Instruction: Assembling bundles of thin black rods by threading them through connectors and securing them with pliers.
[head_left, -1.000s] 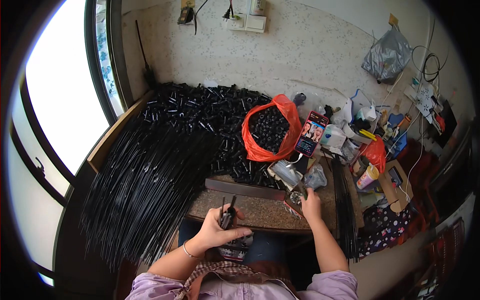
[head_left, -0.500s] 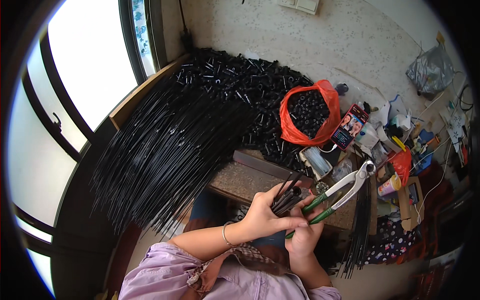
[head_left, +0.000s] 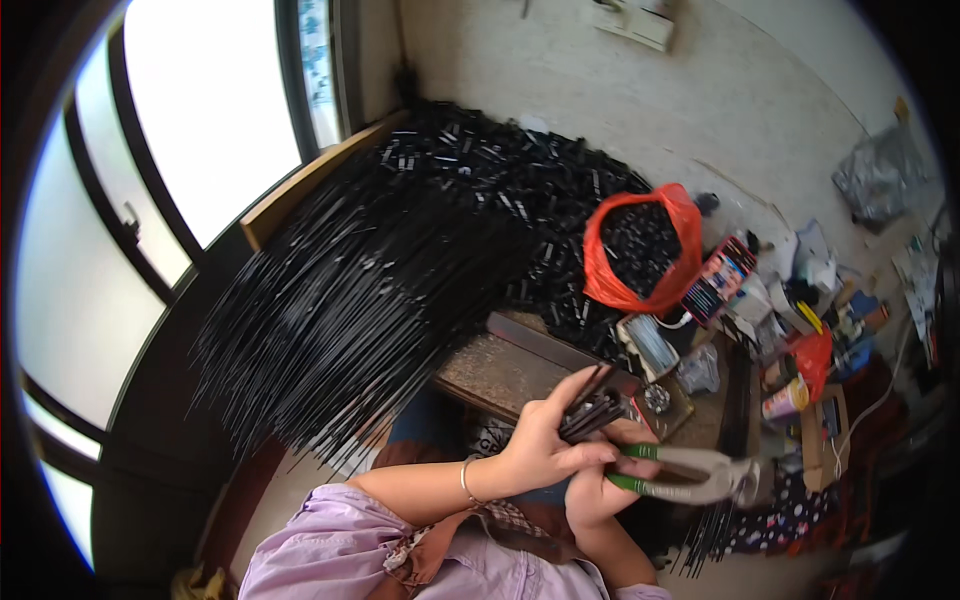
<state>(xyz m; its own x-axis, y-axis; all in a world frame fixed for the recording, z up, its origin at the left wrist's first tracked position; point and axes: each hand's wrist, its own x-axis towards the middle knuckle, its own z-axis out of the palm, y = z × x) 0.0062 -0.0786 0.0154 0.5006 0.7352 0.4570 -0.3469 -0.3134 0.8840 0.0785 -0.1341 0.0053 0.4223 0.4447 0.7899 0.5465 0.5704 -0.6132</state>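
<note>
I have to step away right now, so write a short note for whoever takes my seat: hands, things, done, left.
Left hand: grip shut on a small bundle of black rods.
Right hand: grip shut on green-handled pliers, head pointing right, beside the bundle.
Rod pile fans out to the left; red bag of black parts behind the work board.
Done: bundle gathered, pliers up.
Left: work the bundle; most rods untouched.

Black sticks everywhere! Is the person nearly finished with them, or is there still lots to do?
Lots left, it seems. Maybe done: small black pieces fill the orange bag and a heap behind it. In hand: the left hand holds a few black sticks, and the right hand holds green-handled pliers. Left: a big spread of long black sticks lies by the window.
</note>
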